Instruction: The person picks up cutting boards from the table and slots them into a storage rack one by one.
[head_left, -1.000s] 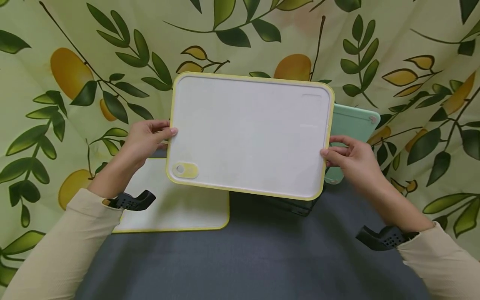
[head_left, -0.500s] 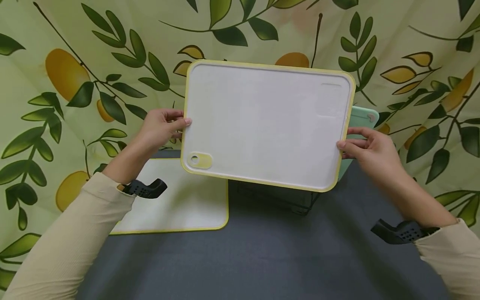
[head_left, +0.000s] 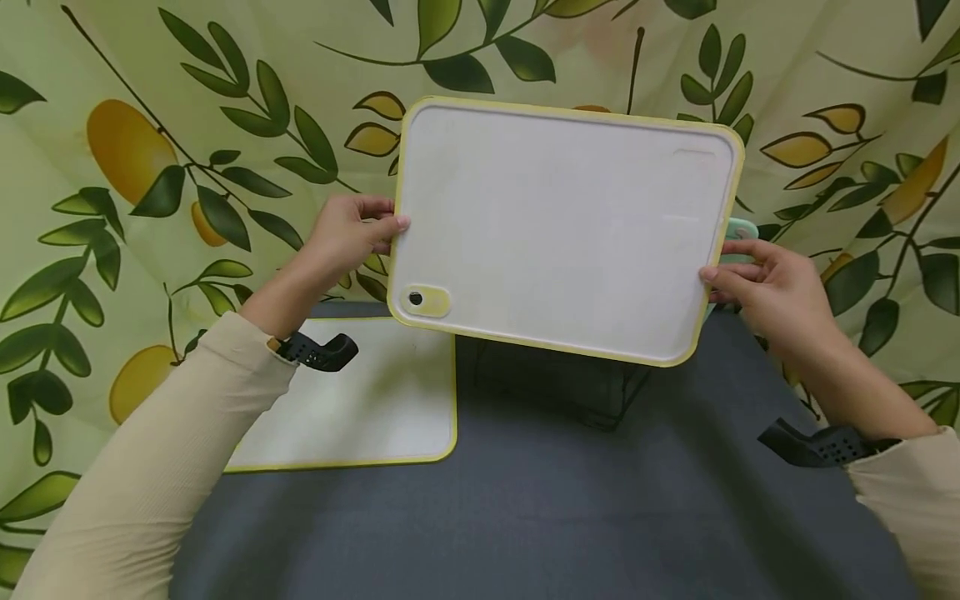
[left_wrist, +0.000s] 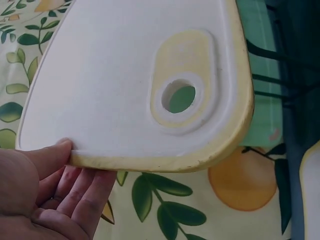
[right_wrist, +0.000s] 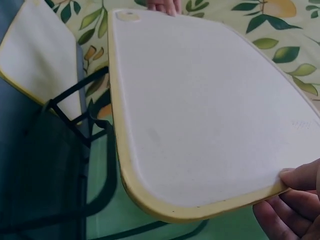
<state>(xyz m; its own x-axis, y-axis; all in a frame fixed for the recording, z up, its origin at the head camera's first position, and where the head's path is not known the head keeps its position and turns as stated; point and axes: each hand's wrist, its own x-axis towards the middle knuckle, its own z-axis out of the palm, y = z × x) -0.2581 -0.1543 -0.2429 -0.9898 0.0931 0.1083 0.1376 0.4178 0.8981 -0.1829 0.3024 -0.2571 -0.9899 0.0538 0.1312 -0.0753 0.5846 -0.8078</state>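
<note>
A white cutting board (head_left: 555, 225) with a yellow rim is held up in front of me, its right side a little lower. My left hand (head_left: 348, 233) pinches its left edge, thumb on the white face and fingers behind. On the opposite edge my right hand (head_left: 783, 287) grips it the same way. A yellow patch with a round hole (left_wrist: 182, 96) marks the lower left corner. Behind the board stands a black wire rack (right_wrist: 107, 180), mostly hidden in the head view. A mint green board (head_left: 741, 229) shows behind it near the right hand.
Another white board with a yellow rim (head_left: 405, 408) lies flat on the dark grey tabletop (head_left: 525, 517), to the left of the rack. A curtain (head_left: 247, 167) printed with leaves and fruit hangs behind the table. Black wrist cameras are strapped on both wrists.
Both hands have carried the cutting board up and to the right, still holding its two sides. It now covers most of the green board, and more of the rack's lower part shows.
</note>
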